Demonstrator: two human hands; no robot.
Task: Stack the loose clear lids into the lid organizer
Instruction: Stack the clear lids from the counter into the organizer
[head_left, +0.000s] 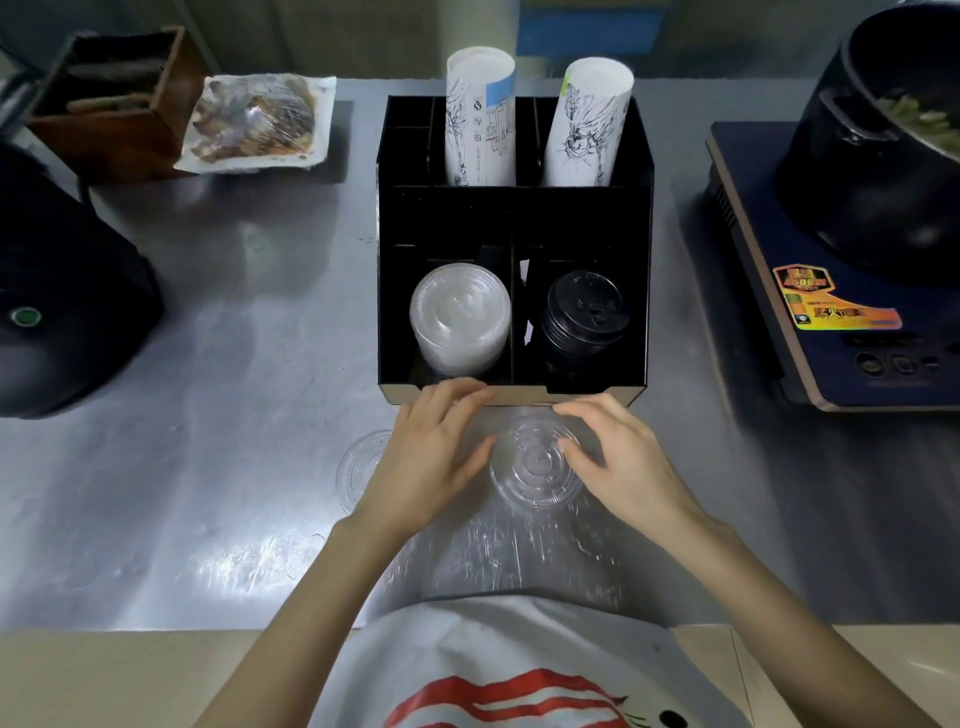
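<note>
A loose clear lid (535, 462) lies flat on the steel counter just in front of the black lid organizer (395, 291). My left hand (434, 452) and my right hand (621, 457) flank it with fingers spread, their thumbs touching its rim on either side. A second clear lid (358, 465) lies to the left, partly hidden under my left hand. In the organizer's front left slot stands a stack of clear lids (460, 317); the front right slot holds a stack of black lids (582, 322).
Two stacks of printed paper cups (480, 119) stand in the organizer's back slots. An induction cooker (831, 322) with a black pot (883, 156) sits at the right. A dark appliance (62, 291) is at the left, a wrapped food tray (257, 122) and wooden box (114, 98) behind.
</note>
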